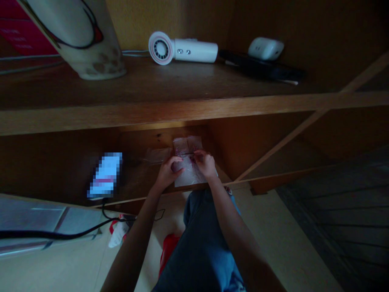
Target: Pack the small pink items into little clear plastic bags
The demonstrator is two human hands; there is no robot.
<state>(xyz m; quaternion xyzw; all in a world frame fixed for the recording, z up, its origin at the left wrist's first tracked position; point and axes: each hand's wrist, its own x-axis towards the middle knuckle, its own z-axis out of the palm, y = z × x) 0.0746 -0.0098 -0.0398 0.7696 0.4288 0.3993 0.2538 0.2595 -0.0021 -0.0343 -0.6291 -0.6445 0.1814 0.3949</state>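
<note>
On the lower shelf, my right hand point(206, 164) is closed in a pinch on a thin dark stick point(186, 153) that points left; its exact kind is too small to tell. Beneath lie small clear zip bags point(182, 142) with reddish bits in them, and a pale, shiny sheet or bag point(185, 177) nearer the front edge. My left hand point(167, 173) rests at the left side of these, thumb and forefinger apart, with nothing visible between them. Another clear plastic bag point(158, 155) lies flat behind the left hand.
To the left, a lit phone point(105, 175) has a black cable point(75, 234) running from it. The upper shelf point(182, 87) holds a tall cup point(91, 48), a white handheld fan point(194, 50), a white earphone case point(265, 48) and a dark flat object point(261, 67). A wooden divider point(273, 142) stands right.
</note>
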